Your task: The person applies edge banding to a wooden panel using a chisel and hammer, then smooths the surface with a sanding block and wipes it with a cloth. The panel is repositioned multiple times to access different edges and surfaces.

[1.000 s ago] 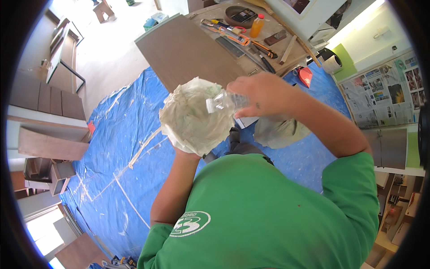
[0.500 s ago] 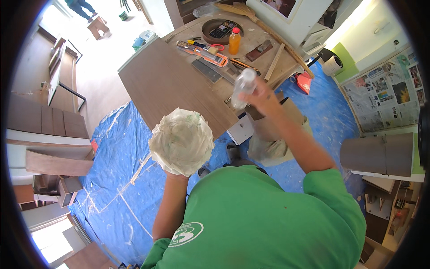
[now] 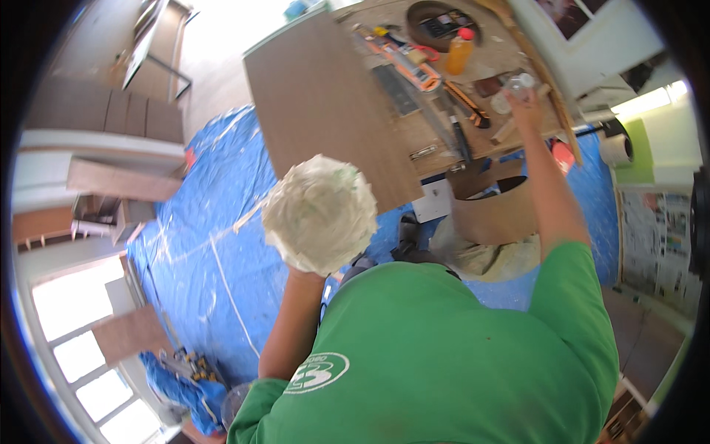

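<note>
My left hand (image 3: 305, 275) holds up a round, whitish, crusted bowl (image 3: 319, 214) from beneath. Its fingers are mostly hidden under the bowl, and the inside has a thin pale coating with faint green marks. At the far right, over the worktable, my right hand (image 3: 526, 109) grips a clear plastic bottle (image 3: 520, 84) with a white cap. The bottle is close above the table beside a brown wooden block (image 3: 489, 86); whether it touches the top I cannot tell.
On the worktable (image 3: 362, 29) lie an orange-and-grey tool (image 3: 403, 61), a box cutter (image 3: 467, 105), a flat grey bar (image 3: 395, 87) and an orange drink bottle (image 3: 460, 52). A brown board (image 3: 318, 96) covers its left part. A brown bin (image 3: 494, 214) stands below, on blue sheeting (image 3: 214, 222).
My right hand has carried the clear bottle to the right and farther across the worktable. My left hand still holds the bowl, and the whole view has turned and shifted.
</note>
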The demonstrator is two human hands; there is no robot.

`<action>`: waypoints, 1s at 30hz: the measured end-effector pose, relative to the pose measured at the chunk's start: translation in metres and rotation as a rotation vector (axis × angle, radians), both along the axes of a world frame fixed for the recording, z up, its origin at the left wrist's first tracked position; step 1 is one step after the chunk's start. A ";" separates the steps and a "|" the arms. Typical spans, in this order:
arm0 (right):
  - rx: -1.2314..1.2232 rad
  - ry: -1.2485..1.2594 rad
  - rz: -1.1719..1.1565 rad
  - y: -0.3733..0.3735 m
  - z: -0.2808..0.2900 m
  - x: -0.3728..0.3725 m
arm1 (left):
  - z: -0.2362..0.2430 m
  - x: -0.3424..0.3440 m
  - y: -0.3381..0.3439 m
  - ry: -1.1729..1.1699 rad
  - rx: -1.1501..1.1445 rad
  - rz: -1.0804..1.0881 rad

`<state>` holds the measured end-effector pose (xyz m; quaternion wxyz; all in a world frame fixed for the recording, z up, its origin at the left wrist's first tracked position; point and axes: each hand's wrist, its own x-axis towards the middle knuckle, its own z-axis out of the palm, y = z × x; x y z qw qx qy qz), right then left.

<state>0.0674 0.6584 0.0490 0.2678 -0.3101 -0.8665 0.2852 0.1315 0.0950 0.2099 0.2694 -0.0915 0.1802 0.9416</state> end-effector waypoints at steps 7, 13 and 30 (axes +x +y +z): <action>-0.092 0.230 0.022 0.015 -0.026 -0.006 | -0.012 0.000 -0.002 -0.001 -0.013 0.076; -0.144 0.122 -0.068 0.010 -0.021 0.000 | -0.011 0.000 0.002 -0.058 0.071 0.001; -0.335 0.008 0.563 -0.304 0.041 0.039 | -0.092 0.019 -0.165 -0.097 -0.314 0.431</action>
